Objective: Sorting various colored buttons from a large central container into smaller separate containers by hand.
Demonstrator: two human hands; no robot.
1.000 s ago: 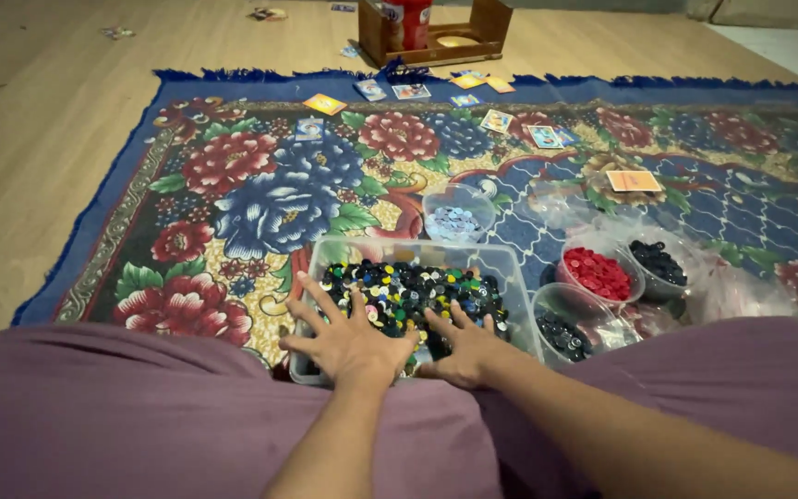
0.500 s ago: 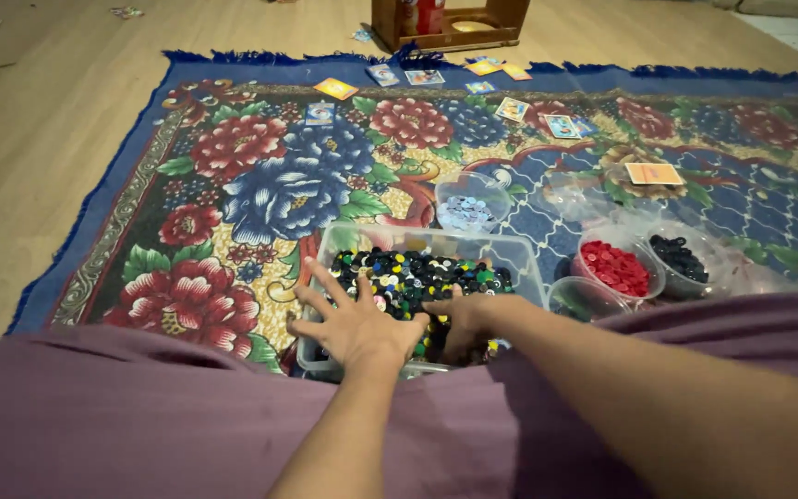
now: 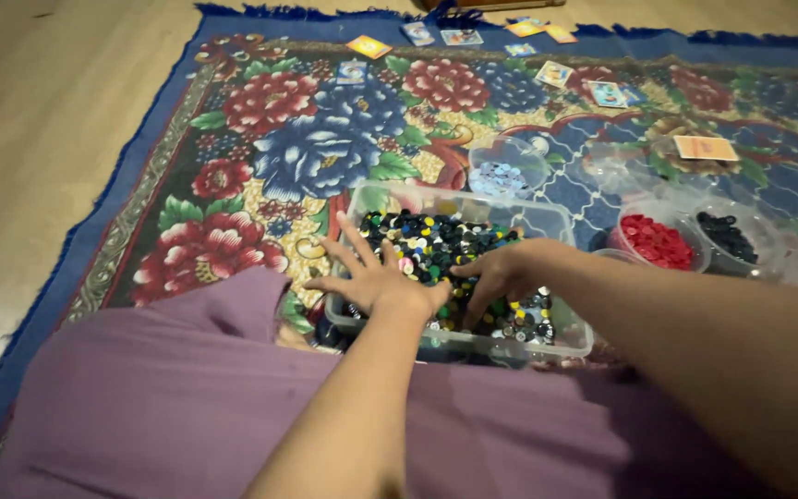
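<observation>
A clear plastic bin (image 3: 547, 214) full of small mixed-colour round buttons (image 3: 436, 242) sits on the floral rug in front of my lap. My left hand (image 3: 376, 277) lies flat on the buttons at the bin's left side, fingers spread. My right hand (image 3: 501, 277) reaches in from the right, fingers curled down into the buttons near the bin's middle; whether it grips any I cannot tell. Purple cloth (image 3: 187, 397) covers my legs below the bin.
A clear bowl of red buttons (image 3: 655, 240) and one of black buttons (image 3: 727, 237) stand right of the bin. A bowl of pale blue buttons (image 3: 501, 176) sits behind it. Picture cards (image 3: 706, 148) lie scattered on the blue-bordered rug (image 3: 260, 139); wooden floor (image 3: 39, 139) at left.
The camera has tipped downward and closer. My right hand has slid further left into the buttons, toward my left hand, which stays spread on the bin's left side.
</observation>
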